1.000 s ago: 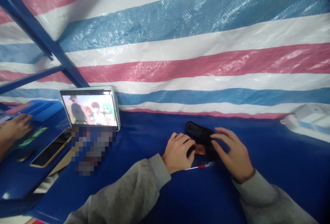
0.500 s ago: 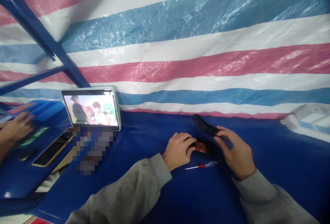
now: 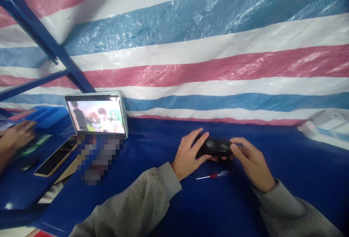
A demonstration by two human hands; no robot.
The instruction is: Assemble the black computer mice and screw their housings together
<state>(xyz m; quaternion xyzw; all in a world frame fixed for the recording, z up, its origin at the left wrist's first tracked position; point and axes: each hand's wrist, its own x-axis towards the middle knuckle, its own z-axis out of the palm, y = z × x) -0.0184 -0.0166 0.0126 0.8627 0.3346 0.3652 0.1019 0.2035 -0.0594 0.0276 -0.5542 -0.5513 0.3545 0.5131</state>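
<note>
Black, glossy shell (image 3: 219,146) (plastic by the look; exact item unclear) sits btwn the two hands, long axis roughly side to side, low over the bench (image 3: 297,171). L hand (image 3: 189,153): fingers (image 3: 200,143) arched over its L end, thumb along near edge, i.e. gripping that end. R hand (image 3: 252,160): thumb + forefinger pinching R end, other fingers curled behind. Prob. held at both ends to keep it level & stop it twisting; L looks like the steadying side, R the finer one.

Orange-brown piece (image 3: 213,159) peeks out under shell's near edge, just R of L thumb tip. Mostly covered, so can't tell if fixed to shell or loose.

Screwdriver (image 3: 212,175), red collar, clear-ish handle, lies nearer the wearer than the fingers, tip to L, handle toward R hand, touching neither; prob. parked so for quick R-hand reach.

In the way: L fingers mask shell's L end; shell hides whatever's beneath. Well L of fingers: propped tablet (image 3: 95,116) w/ cartoon, angled prob. for hands-free viewing; pixelated patch (image 3: 99,160) in front, unreadable. Farther L: phone (image 3: 56,155) lying flat, dark oval object (image 3: 28,163), green strip (image 3: 35,146), blue tray (image 3: 51,117), co-worker's hand (image 3: 20,135) by it. Well R of R fingers: white device (image 3: 325,127), small red light. Beyond fingers: striped sheet (image 3: 191,58), bounding bench's far side.
</note>
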